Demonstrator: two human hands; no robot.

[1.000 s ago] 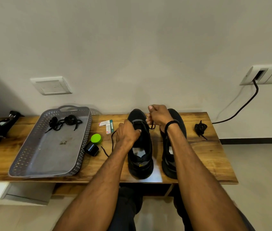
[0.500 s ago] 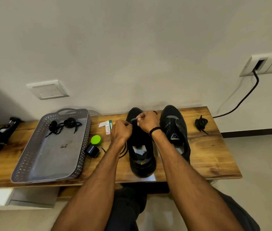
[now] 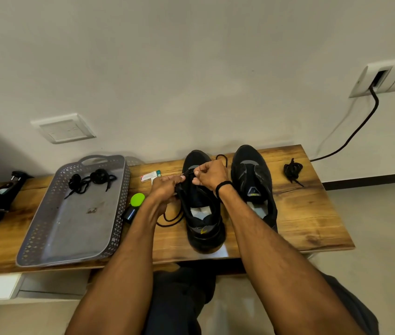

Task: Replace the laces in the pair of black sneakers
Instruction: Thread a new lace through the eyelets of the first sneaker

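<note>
We find open wood on the table (image 3: 312,213) right of the right sneaker (image 3: 252,175), with only a bundled lace (image 3: 292,169) near the far edge. Between the grey tray (image 3: 46,238) and the left sneaker (image 3: 203,228) the lane is crowded by a green-capped bottle (image 3: 137,199), small packets (image 3: 150,176), a loose lace (image 3: 169,221) and our left forearm (image 3: 128,250). Our right forearm (image 3: 264,238) crosses the narrow gap between the sneakers, and the wall (image 3: 191,93) closes the far side

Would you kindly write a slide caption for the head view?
The left hand and right hand pinch a black lace at one black sneaker on a wooden bench; the second sneaker beside it.
</note>
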